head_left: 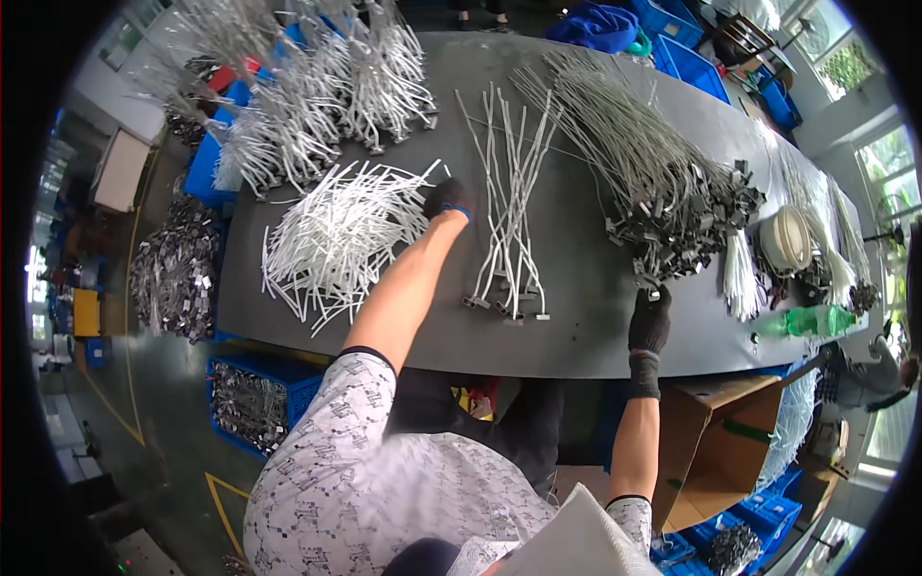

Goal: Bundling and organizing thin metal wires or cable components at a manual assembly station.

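White slender tubes, left fingers beside them, grip unclear, knit-gloved right fingers pinching boxy connector

Head view: taken from the wearer's head, through the left of two side-by-side fisheye cameras. The lens is directed steeply down and forward at the left hand, the right hand and the tabletop, all at close range. The patterned shirt is caught nearest, below; floor and windows are bent toward the dark rim.
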A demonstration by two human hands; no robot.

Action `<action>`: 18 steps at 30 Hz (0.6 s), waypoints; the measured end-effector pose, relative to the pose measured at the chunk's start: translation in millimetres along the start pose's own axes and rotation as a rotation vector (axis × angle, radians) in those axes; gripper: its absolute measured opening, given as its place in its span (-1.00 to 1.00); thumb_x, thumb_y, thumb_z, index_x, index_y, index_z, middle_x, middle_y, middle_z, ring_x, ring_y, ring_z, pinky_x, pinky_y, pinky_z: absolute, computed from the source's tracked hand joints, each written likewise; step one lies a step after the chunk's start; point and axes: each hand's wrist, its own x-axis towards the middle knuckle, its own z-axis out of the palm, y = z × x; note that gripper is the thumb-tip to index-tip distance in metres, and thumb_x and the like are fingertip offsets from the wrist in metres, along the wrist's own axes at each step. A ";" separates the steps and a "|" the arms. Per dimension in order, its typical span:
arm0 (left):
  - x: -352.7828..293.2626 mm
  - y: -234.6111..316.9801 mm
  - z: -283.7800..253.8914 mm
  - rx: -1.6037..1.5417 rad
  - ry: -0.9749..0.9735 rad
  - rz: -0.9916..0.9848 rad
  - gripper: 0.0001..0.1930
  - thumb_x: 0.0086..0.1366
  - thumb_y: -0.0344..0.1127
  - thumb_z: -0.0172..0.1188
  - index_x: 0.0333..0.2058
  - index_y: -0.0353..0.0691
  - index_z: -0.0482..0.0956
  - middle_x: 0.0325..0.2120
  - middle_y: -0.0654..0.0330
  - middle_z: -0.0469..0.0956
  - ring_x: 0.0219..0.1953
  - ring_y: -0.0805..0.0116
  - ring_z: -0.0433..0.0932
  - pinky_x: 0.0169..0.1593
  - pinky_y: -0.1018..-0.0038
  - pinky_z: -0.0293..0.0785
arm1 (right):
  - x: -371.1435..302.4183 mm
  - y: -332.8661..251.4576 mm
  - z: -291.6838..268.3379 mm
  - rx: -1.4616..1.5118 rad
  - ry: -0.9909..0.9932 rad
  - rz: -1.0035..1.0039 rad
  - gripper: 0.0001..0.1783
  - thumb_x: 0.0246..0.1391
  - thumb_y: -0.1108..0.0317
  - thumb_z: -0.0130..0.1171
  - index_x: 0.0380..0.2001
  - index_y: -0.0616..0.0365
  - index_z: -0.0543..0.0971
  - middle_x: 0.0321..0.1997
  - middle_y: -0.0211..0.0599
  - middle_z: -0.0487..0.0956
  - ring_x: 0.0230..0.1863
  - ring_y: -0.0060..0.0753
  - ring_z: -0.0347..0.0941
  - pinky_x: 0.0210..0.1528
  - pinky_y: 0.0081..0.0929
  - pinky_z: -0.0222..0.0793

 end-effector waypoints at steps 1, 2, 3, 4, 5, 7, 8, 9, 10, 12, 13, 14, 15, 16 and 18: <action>3.4 -3.9 4.1 -0.015 0.005 0.012 -0.71 0.26 -0.14 0.11 -0.19 -0.09 0.74 -0.14 0.04 0.70 -0.07 -0.02 0.69 -0.06 0.09 0.64 | -12.7 1.0 -9.9 -0.017 0.007 0.024 -0.40 0.23 0.01 0.21 0.20 0.12 0.40 -0.27 -0.02 0.64 -0.29 0.06 0.59 -0.22 -0.12 0.47; 3.1 -8.8 9.0 -0.005 -0.009 0.019 -0.70 0.25 -0.15 0.10 -0.18 -0.10 0.74 -0.12 0.03 0.69 -0.06 -0.02 0.69 -0.06 0.09 0.64 | -27.0 2.2 -19.2 0.293 -0.002 0.119 -0.43 0.26 0.04 0.19 0.19 0.15 0.41 -0.36 -0.17 0.57 -0.39 -0.16 0.51 -0.31 -0.24 0.43; 5.4 -13.0 10.4 0.002 0.006 0.032 -0.69 0.24 -0.16 0.10 -0.17 -0.10 0.74 -0.10 0.03 0.69 -0.06 -0.02 0.68 -0.05 0.08 0.63 | -37.0 2.3 -25.7 0.640 -0.020 0.179 -0.46 0.29 0.07 0.16 0.19 0.17 0.41 -0.44 -0.33 0.50 -0.48 -0.39 0.43 -0.39 -0.37 0.40; 4.7 -18.6 11.7 0.000 -0.005 0.036 -0.69 0.24 -0.16 0.10 -0.17 -0.10 0.74 -0.10 0.03 0.69 -0.06 -0.02 0.68 -0.05 0.08 0.63 | -49.1 5.0 -30.7 0.710 -0.054 0.196 -0.62 0.30 0.17 0.16 0.02 0.23 0.49 -0.49 -0.52 0.37 -0.51 -0.64 0.27 -0.48 -0.53 0.28; 1.7 -24.4 12.4 0.032 -0.028 0.113 -0.68 0.23 -0.15 0.13 -0.15 -0.11 0.73 -0.13 0.02 0.69 -0.10 -0.03 0.69 -0.07 0.07 0.63 | -65.7 13.5 -40.5 0.629 -0.223 0.283 -0.69 0.30 0.20 0.16 -0.07 0.23 0.53 -0.49 -0.51 0.42 -0.49 -0.63 0.30 -0.48 -0.53 0.30; -8.2 -36.1 10.6 0.056 -0.049 0.195 -0.66 0.21 -0.13 0.16 -0.13 -0.11 0.73 -0.15 0.01 0.70 -0.14 -0.04 0.71 -0.10 0.06 0.63 | -107.2 42.4 -57.0 0.548 -0.473 0.277 -0.77 0.29 0.24 0.17 -0.26 0.22 0.57 -0.49 -0.49 0.48 -0.46 -0.60 0.35 -0.43 -0.51 0.32; -14.1 -41.8 7.6 -0.050 -0.240 0.158 -0.70 0.20 -0.15 0.20 -0.17 -0.13 0.73 -0.23 0.00 0.71 -0.22 -0.01 0.72 -0.15 0.11 0.64 | -133.7 61.9 -59.6 0.612 -0.553 0.181 -0.76 0.29 0.25 0.16 -0.37 0.22 0.57 -0.49 -0.48 0.48 -0.45 -0.57 0.36 -0.39 -0.50 0.33; -26.1 -47.5 7.1 -0.331 -0.355 0.056 -0.77 0.21 -0.17 0.25 -0.26 -0.16 0.72 -0.38 0.03 0.70 -0.37 0.07 0.69 -0.25 0.21 0.64 | -163.3 85.5 -61.8 0.462 -0.501 0.184 -0.78 0.26 0.29 0.18 -0.40 0.22 0.56 -0.48 -0.40 0.51 -0.44 -0.50 0.38 -0.35 -0.47 0.35; -39.8 -53.0 6.7 -0.743 -0.416 -0.165 -0.81 0.22 -0.19 0.30 -0.35 -0.19 0.70 -0.53 0.05 0.68 -0.52 0.15 0.67 -0.35 0.31 0.63 | -194.0 112.5 -63.5 0.436 -0.461 0.081 -0.80 0.22 0.33 0.19 -0.42 0.23 0.55 -0.48 -0.31 0.54 -0.44 -0.43 0.39 -0.30 -0.44 0.36; -67.4 -69.1 1.4 -1.060 -0.479 -0.266 -0.84 0.26 -0.23 0.28 -0.36 -0.19 0.67 -0.53 0.10 0.65 -0.50 0.23 0.65 -0.34 0.36 0.62 | -261.7 167.3 -58.9 -0.072 -0.335 -0.056 -0.80 0.13 0.30 0.20 -0.28 0.21 0.65 -0.38 -0.17 0.68 -0.28 -0.11 0.62 -0.24 -0.15 0.49; -80.8 -75.6 -1.1 -1.382 -0.540 -0.353 -0.86 0.30 -0.26 0.27 -0.37 -0.20 0.64 -0.54 0.14 0.62 -0.48 0.30 0.64 -0.34 0.41 0.61 | -300.9 195.9 -71.6 -0.335 -0.621 -0.056 -0.73 0.12 0.25 0.19 -0.19 0.15 0.67 -0.15 0.01 0.69 -0.08 0.12 0.62 -0.05 -0.04 0.51; -98.0 -79.2 -0.4 -1.388 -0.543 -0.351 -0.86 0.30 -0.26 0.27 -0.37 -0.20 0.64 -0.54 0.14 0.62 -0.48 0.30 0.64 -0.34 0.41 0.61 | -331.1 219.8 -75.7 -0.446 -0.774 -0.016 -0.74 0.14 0.25 0.15 -0.20 0.15 0.68 -0.15 0.02 0.68 -0.09 0.15 0.61 -0.05 -0.03 0.51; -116.5 -80.7 1.1 -1.622 -0.615 -0.329 -0.86 0.32 -0.27 0.25 -0.32 -0.20 0.63 -0.48 0.16 0.62 -0.42 0.32 0.63 -0.29 0.41 0.61 | -357.0 238.4 -77.4 -0.565 -0.962 -0.061 -0.75 0.15 0.26 0.12 -0.22 0.14 0.68 -0.14 0.04 0.67 -0.09 0.17 0.60 -0.06 -0.02 0.51; -133.5 -80.4 1.2 -1.826 -0.650 -0.342 -0.86 0.34 -0.27 0.24 -0.26 -0.20 0.62 -0.41 0.18 0.62 -0.37 0.35 0.63 -0.24 0.41 0.62 | -382.5 249.3 -77.0 -0.646 -1.152 -0.144 -0.74 0.17 0.27 0.09 -0.24 0.14 0.68 -0.14 0.05 0.66 -0.10 0.20 0.59 -0.06 -0.01 0.50; -172.3 -61.3 9.4 -1.905 -0.717 -0.339 -0.88 0.37 -0.34 0.20 -0.17 -0.20 0.59 -0.27 0.19 0.61 -0.26 0.33 0.62 -0.16 0.40 0.62 | -415.4 251.8 -74.0 -0.625 -1.229 -0.266 -0.73 0.21 0.28 0.02 -0.27 0.13 0.68 -0.13 0.09 0.65 -0.11 0.25 0.56 -0.07 0.01 0.50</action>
